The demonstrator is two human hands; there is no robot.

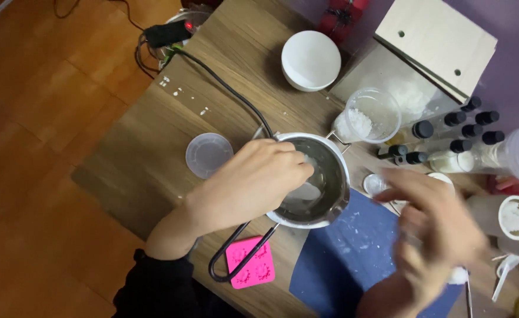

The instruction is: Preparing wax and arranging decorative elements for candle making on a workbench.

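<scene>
My left hand [253,179] reaches over the rim of a steel melting pot [335,194] in the middle of the wooden table [147,159], fingers curled down into it; what they grip is hidden. Pale melted or flaky matter lies in the pot. My right hand [439,227] hovers blurred to the right of the pot, over a dark blue mat [342,259], fingers spread, holding nothing that I can make out. A clear plastic cup of white flakes [368,118] lies tilted just behind the pot.
A pink silicone mould [250,262] lies by the pot's wire handle. A clear round lid [208,154] sits left, a white bowl [310,60] at the back. Several small dark-capped bottles [448,135] and jars crowd the right. A black cable [224,85] crosses the table.
</scene>
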